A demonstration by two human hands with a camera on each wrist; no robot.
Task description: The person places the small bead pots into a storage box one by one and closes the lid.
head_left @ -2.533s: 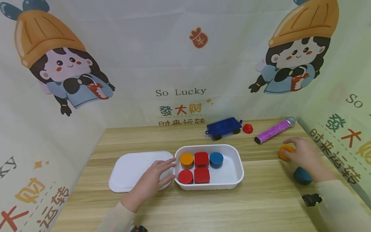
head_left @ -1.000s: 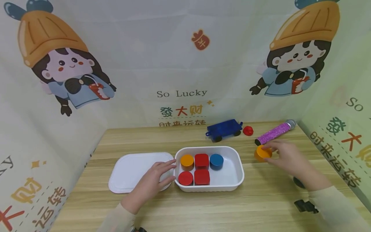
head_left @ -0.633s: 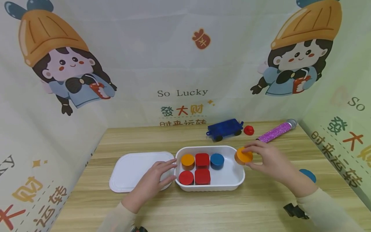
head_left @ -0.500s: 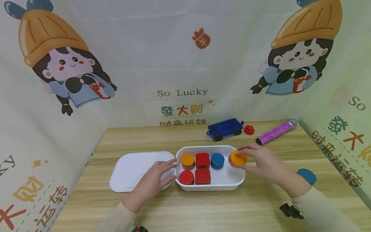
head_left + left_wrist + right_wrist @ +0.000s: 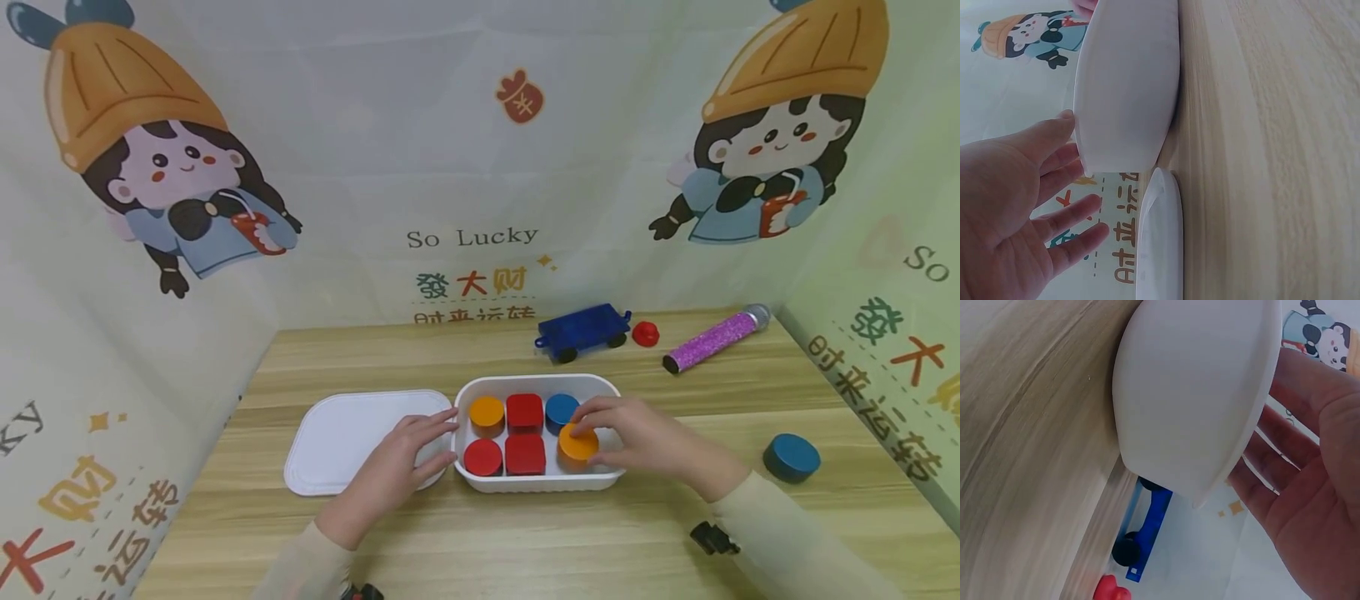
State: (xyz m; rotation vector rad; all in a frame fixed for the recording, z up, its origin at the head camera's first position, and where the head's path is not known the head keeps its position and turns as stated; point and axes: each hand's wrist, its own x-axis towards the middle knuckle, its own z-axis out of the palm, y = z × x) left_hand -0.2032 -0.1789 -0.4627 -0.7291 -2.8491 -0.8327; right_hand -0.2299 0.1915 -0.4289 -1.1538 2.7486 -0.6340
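My right hand [image 5: 656, 443] pinches an orange round block [image 5: 576, 452] inside the right part of a white plastic box [image 5: 536, 484], in front of a blue round block [image 5: 561, 412]. My left hand [image 5: 393, 468] has its fingers extended, fingertips at the box's left rim. In the left wrist view the thumb [image 5: 1054, 132] meets the rim. Also in the box are another orange round block [image 5: 487, 415], a red round block [image 5: 483, 457] and two red square blocks, one at the back [image 5: 524, 412] and one in front [image 5: 525, 454]. The box wall hides the right fingertips in the right wrist view.
A white lid [image 5: 337, 446] lies left of the box, partly under the left hand. To the right stands a blue round block [image 5: 792, 457]. Behind are a blue toy wagon [image 5: 583, 330], a small red piece [image 5: 646, 334] and a glittery purple microphone [image 5: 712, 340].
My right hand has carried the orange round block leftward from the table's right side, over the rim and into the box. My left hand has stayed at the box's left end.
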